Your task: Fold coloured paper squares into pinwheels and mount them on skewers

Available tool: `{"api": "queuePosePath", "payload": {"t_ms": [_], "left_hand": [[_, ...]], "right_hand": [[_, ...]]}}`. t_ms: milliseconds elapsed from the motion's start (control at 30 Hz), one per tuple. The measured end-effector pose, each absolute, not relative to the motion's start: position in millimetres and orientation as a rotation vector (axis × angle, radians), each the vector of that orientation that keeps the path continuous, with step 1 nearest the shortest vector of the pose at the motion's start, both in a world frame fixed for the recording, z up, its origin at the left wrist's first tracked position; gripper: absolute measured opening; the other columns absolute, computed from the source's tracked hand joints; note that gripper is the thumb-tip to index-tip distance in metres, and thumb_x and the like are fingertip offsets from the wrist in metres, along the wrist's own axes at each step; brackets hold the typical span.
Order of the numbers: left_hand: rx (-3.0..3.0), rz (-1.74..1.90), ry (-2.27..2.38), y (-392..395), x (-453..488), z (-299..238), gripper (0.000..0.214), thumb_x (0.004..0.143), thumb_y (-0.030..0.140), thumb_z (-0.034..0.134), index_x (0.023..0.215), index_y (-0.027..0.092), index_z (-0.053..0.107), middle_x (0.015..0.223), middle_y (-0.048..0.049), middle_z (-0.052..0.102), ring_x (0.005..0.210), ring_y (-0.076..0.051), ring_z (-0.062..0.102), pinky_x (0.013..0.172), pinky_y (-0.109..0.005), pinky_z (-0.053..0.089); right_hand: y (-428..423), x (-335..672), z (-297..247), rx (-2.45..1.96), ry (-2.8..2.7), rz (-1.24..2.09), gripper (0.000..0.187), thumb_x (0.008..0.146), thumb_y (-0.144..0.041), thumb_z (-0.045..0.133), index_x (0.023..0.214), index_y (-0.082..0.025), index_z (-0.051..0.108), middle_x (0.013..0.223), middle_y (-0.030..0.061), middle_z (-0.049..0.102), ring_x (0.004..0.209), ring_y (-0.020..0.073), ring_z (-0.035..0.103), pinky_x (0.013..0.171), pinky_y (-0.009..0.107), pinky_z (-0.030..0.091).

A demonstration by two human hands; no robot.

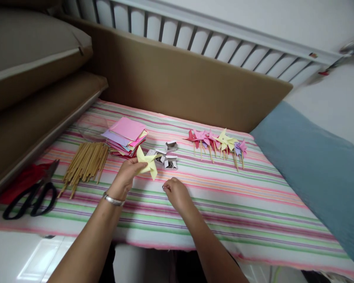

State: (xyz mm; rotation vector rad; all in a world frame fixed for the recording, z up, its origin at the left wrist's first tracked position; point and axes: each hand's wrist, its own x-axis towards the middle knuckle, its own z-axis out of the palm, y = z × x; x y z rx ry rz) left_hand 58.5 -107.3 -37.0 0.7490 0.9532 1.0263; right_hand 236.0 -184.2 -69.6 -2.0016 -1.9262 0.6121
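My left hand (126,176) pinches a folded yellow paper pinwheel (147,162) just above the striped cloth (224,196). A silver bangle sits on that wrist. My right hand (177,193) hovers close to the cloth below the pinwheel, its fingers pinched together on something tiny and shiny that I cannot make out. Small open boxes of pins (166,156) lie right behind the pinwheel.
A stack of coloured paper squares (126,135) and a bundle of wooden sticks (85,165) lie to the left, black scissors (32,194) farther left. Several finished pinwheels on sticks (218,143) lie at the right. A brown board stands behind, a blue cushion (318,169) on the right.
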Motion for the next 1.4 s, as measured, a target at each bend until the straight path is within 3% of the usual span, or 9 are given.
{"api": "queuePosePath", "payload": {"t_ms": [133,367,633,800,900,1033,1133,1267,1400], "left_hand": [[0.762,1.027,0.949,-109,61,-39,0.028,0.049,0.020,0.076,0.074,0.009,0.072,0.073,-0.0078,0.072,0.062,-0.016,0.062,0.065,-0.026,0.044],[0.737,1.030,0.978,-110,66,-42,0.025,0.046,0.020,0.078,0.069,0.010,0.072,0.064,-0.0046,0.070,0.056,-0.014,0.059,0.061,-0.025,0.043],[0.733,1.032,0.981,-110,68,-44,0.030,0.047,0.021,0.079,0.074,0.010,0.072,0.070,-0.0053,0.072,0.062,-0.015,0.061,0.064,-0.025,0.044],[0.746,1.058,0.974,-110,71,-49,0.030,0.048,0.021,0.079,0.076,0.010,0.072,0.070,-0.0049,0.072,0.062,-0.015,0.061,0.065,-0.026,0.044],[0.769,1.086,0.971,-114,78,-47,0.030,0.049,0.021,0.079,0.076,0.011,0.072,0.072,-0.0053,0.072,0.063,-0.015,0.061,0.066,-0.026,0.044],[0.775,1.096,0.939,-125,96,-42,0.028,0.052,0.021,0.078,0.078,0.012,0.073,0.075,-0.0057,0.073,0.065,-0.016,0.063,0.068,-0.027,0.045],[0.779,1.100,0.881,-135,109,-40,0.026,0.055,0.021,0.077,0.079,0.012,0.073,0.077,-0.0059,0.073,0.068,-0.017,0.063,0.070,-0.027,0.045],[0.775,1.120,0.827,-145,118,-39,0.024,0.059,0.021,0.075,0.082,0.013,0.073,0.079,-0.0056,0.073,0.071,-0.016,0.063,0.072,-0.027,0.045],[0.763,1.115,0.802,-146,119,-40,0.023,0.060,0.021,0.076,0.082,0.014,0.073,0.081,-0.0057,0.073,0.071,-0.016,0.063,0.072,-0.027,0.045]], "right_hand": [[-184,234,-66,-1.985,-1.998,0.609,0.017,0.076,-0.008,0.053,0.075,-0.019,0.065,0.082,0.0043,0.062,0.078,0.0153,0.057,0.068,0.023,0.039],[-183,226,-62,-1.998,-2.110,0.525,0.011,0.079,-0.016,0.054,0.077,-0.019,0.065,0.082,0.0058,0.062,0.080,0.0175,0.056,0.069,0.025,0.037],[-183,230,-66,-1.913,-2.073,0.592,0.022,0.072,-0.001,0.049,0.072,-0.017,0.063,0.076,0.0045,0.062,0.072,0.0152,0.056,0.064,0.024,0.037],[-184,241,-42,-1.604,-1.726,0.765,0.012,0.077,-0.012,0.054,0.075,-0.021,0.063,0.078,0.0014,0.063,0.076,0.0149,0.059,0.070,0.025,0.043],[-183,240,-32,-1.377,-1.416,0.823,0.007,0.074,-0.019,0.061,0.072,-0.023,0.066,0.103,0.0046,0.064,0.101,0.0203,0.056,0.086,0.032,0.042],[-180,233,-38,-1.304,-1.133,0.924,0.003,0.070,-0.022,0.066,0.071,-0.023,0.069,0.143,0.0029,0.038,0.128,0.0257,0.038,0.095,0.036,0.038],[-178,231,-45,-1.248,-1.015,0.991,0.004,0.068,-0.023,0.068,0.073,-0.022,0.069,0.148,0.0020,0.029,0.130,0.0264,0.036,0.095,0.036,0.039],[-179,231,-48,-1.220,-0.971,0.988,0.004,0.068,-0.024,0.068,0.072,-0.023,0.070,0.146,0.0011,0.034,0.133,0.0245,0.031,0.101,0.035,0.035],[-179,233,-47,-1.204,-0.929,1.023,0.005,0.068,-0.024,0.068,0.073,-0.023,0.069,0.146,0.0012,0.033,0.131,0.0252,0.035,0.094,0.035,0.041]]}}
